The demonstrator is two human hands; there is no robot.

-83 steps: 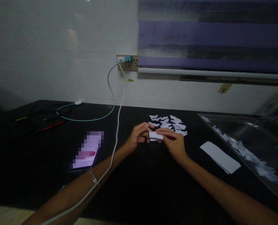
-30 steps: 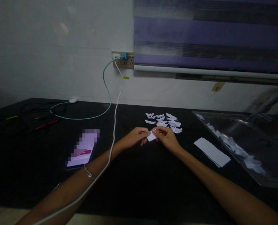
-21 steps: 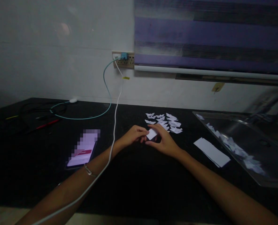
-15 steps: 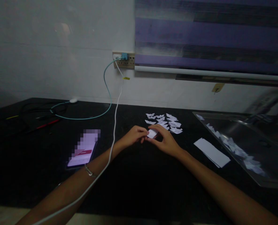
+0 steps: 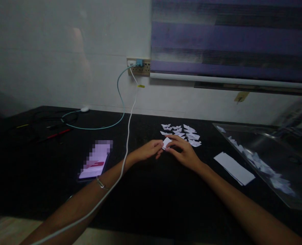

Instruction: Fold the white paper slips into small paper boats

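A small folded piece of white paper is pinched between both hands just above the black countertop. My left hand grips its left edge with thumb and fingers closed. My right hand holds its right side, fingers curled over it. Directly behind the hands lies a cluster of several small folded white paper shapes.
A lit phone lies at the left. A white cable runs from the wall socket across my left arm. Flat white paper strips lie at the right, beside a metal sink holding paper scraps. Wires lie at far left.
The folded paper has been turned and worked smaller between my fingers. Both hands stayed in front of the paper cluster; my view shifted slightly.
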